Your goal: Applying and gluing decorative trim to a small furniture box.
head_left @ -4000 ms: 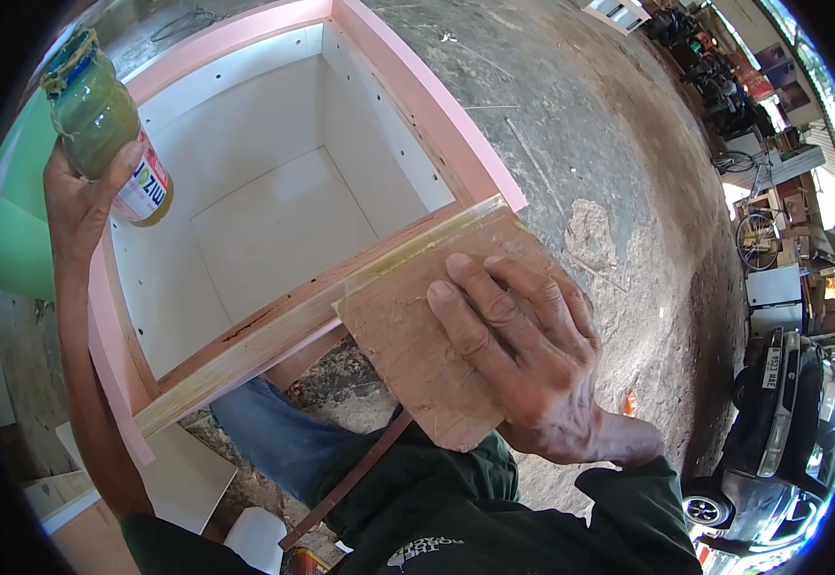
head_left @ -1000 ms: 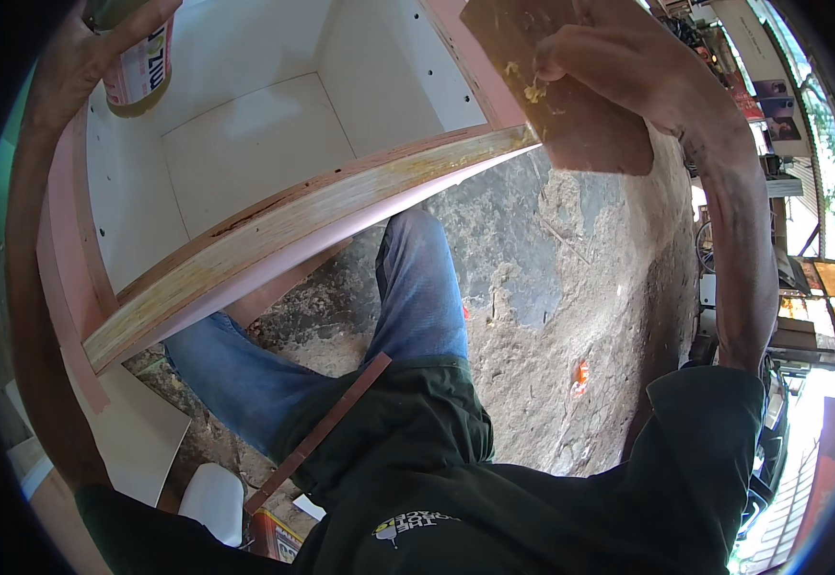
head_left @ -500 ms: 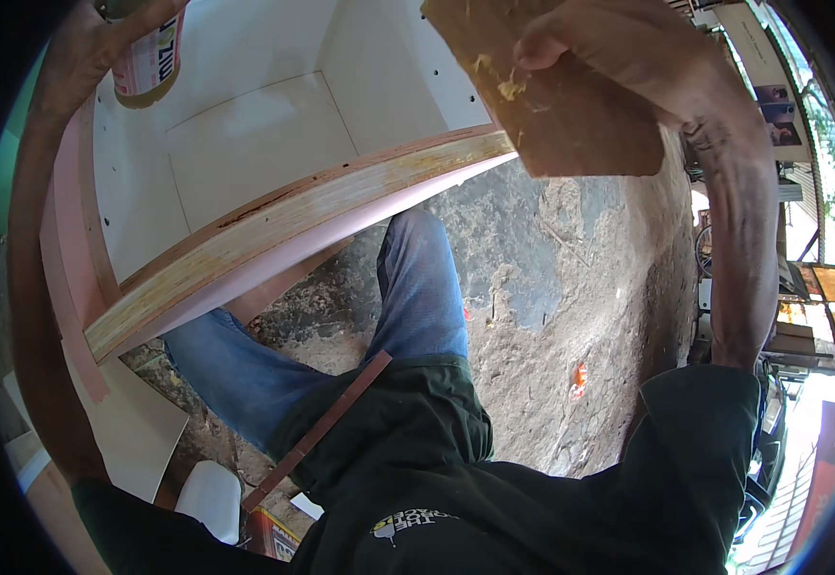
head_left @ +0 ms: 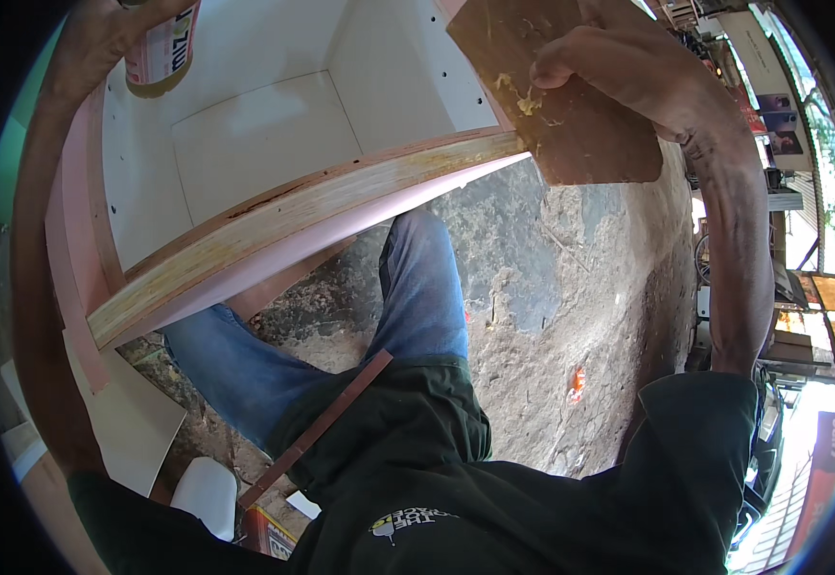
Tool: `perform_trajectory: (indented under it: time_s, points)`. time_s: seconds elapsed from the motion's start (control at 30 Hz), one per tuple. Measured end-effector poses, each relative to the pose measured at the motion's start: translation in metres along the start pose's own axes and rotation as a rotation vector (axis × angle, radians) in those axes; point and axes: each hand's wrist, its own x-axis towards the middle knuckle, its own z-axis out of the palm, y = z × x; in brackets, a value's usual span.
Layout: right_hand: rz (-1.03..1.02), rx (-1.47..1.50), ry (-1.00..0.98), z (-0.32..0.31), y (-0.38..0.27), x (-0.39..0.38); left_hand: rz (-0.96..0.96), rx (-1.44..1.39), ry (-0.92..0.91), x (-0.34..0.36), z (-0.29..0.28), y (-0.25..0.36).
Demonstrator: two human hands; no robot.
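In my left hand [head_left: 92, 48], at the upper left, is a labelled jar [head_left: 161, 59] with yellowish-brown contents, held over a white-lined cabinet carcass [head_left: 255, 144]. Its top is cut off by the picture's edge. My right hand [head_left: 619, 77] grips a flat brown board piece [head_left: 590, 149] at the upper right, thumb on the near face. Yellowish glue-like smears mark that face. The board is beside the right end of the cabinet's wooden front edge [head_left: 312, 203], overlapping it in view; contact cannot be made out. That edge looks streaked with a yellowish coat.
A thin brown wooden strip [head_left: 317, 429] lies across my lap. At the lower left are a white container [head_left: 207, 496], a printed box [head_left: 266, 535] and a pale panel [head_left: 135, 422]. Rough floor [head_left: 523, 383] with an orange wrapper [head_left: 578, 385] extends to the right.
The brown board has shifted slightly right and down with my right hand. The jar has moved a little to the right, and the whole view has shifted slightly.
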Motion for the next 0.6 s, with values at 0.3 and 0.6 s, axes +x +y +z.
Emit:
perform_trajectory:
  time_s: [0.3,0.6]
  points:
    - [-0.078,0.032,0.035,0.013,-0.019,-0.002,-0.032,0.036,-0.034,-0.006,-0.009,-0.006]
    - [-0.076,0.161,-0.03,0.008,-0.041,-0.02,0.044,-0.009,0.058,-0.004,0.0,-0.001]
